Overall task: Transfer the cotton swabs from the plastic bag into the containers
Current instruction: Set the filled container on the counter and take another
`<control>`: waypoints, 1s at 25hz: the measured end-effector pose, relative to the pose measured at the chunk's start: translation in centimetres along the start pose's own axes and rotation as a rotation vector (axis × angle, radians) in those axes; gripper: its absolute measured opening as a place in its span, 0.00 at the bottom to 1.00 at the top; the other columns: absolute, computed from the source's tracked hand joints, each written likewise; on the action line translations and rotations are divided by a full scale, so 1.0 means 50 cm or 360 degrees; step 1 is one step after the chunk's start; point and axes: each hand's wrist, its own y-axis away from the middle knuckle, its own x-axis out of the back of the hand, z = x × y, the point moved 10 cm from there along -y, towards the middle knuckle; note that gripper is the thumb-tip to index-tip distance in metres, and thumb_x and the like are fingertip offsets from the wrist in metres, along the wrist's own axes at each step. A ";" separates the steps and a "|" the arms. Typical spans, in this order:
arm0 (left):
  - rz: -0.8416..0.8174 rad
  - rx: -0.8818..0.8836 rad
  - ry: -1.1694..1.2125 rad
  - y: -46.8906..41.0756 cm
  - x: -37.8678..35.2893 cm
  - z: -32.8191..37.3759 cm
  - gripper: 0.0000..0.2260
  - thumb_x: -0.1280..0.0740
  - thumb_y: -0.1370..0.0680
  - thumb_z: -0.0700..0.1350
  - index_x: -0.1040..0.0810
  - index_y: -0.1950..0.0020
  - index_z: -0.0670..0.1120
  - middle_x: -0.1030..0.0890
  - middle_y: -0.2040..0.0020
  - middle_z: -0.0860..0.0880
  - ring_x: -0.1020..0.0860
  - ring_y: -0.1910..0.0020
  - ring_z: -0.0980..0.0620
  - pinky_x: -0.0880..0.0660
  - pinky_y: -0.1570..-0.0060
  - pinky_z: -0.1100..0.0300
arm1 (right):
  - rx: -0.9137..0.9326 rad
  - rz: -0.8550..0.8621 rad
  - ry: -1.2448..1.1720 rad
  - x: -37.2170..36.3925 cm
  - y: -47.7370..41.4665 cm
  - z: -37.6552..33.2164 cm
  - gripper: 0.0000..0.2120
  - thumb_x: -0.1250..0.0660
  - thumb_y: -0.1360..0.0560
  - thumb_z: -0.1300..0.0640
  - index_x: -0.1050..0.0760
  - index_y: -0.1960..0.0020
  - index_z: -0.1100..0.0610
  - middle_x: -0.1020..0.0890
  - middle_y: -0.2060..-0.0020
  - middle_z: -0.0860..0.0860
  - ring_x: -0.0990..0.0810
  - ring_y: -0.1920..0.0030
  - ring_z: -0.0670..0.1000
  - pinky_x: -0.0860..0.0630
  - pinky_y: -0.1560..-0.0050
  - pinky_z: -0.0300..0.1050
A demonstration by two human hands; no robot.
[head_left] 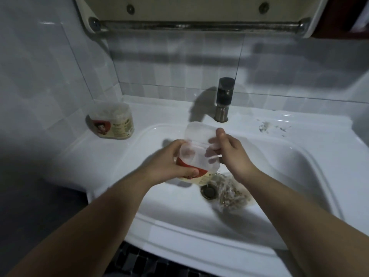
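Over the sink basin I hold a clear plastic container with a red and cream label. My left hand grips its body from the left. Its hinged lid stands up, and my right hand pinches the lid's right edge. The container's inside looks empty. A clear plastic bag of cotton swabs lies in the basin beside the drain, under my right wrist. A second container, same label, lid down and full of swabs, stands on the counter at the back left.
A dark metal faucet rises behind the white sink. The drain sits left of the bag. Small bits of debris lie on the right counter. A metal rail runs overhead under a cabinet.
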 end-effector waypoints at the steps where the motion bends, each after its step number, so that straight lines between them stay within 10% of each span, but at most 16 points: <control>1: 0.0026 -0.0036 -0.0066 0.002 0.001 0.007 0.49 0.16 0.46 0.64 0.38 0.31 0.74 0.21 0.36 0.62 0.22 0.36 0.57 0.22 0.37 0.48 | -0.0075 0.0034 -0.0009 0.009 -0.002 0.011 0.27 0.44 0.19 0.33 0.20 0.48 0.55 0.15 0.53 0.57 0.14 0.53 0.56 0.16 0.49 0.57; 4: 0.0028 -0.0154 -0.0111 0.005 -0.007 0.020 0.59 0.14 0.41 0.54 0.52 0.24 0.68 0.24 0.35 0.57 0.25 0.34 0.57 0.22 0.37 0.54 | -0.0245 0.0063 -0.0103 0.018 -0.002 0.029 0.31 0.48 0.19 0.32 0.20 0.45 0.57 0.15 0.49 0.56 0.15 0.48 0.56 0.17 0.46 0.56; 10: -0.0039 -0.0328 -0.0253 0.014 -0.017 0.048 0.53 0.15 0.36 0.45 0.48 0.25 0.67 0.29 0.37 0.58 0.32 0.40 0.76 0.26 0.50 0.75 | -0.0341 0.0145 -0.0158 0.025 0.000 0.032 0.31 0.49 0.16 0.37 0.25 0.63 0.58 0.19 0.63 0.53 0.18 0.56 0.54 0.20 0.52 0.49; 15: -0.0079 -0.0344 -0.0455 0.021 -0.016 0.055 0.39 0.18 0.37 0.55 0.36 0.32 0.66 0.30 0.36 0.65 0.22 0.42 0.57 0.18 0.50 0.52 | -0.0456 0.0010 -0.0115 0.002 -0.006 0.058 0.31 0.49 0.16 0.38 0.24 0.62 0.59 0.17 0.63 0.53 0.17 0.56 0.57 0.19 0.51 0.52; 25: -0.0062 0.0049 -0.0729 0.001 0.005 -0.024 0.42 0.19 0.37 0.64 0.34 0.29 0.58 0.26 0.38 0.58 0.24 0.42 0.52 0.24 0.41 0.56 | -0.0108 -0.0180 0.1193 0.018 -0.023 0.044 0.16 0.41 0.18 0.54 0.16 0.51 0.59 0.14 0.52 0.53 0.17 0.50 0.54 0.22 0.48 0.47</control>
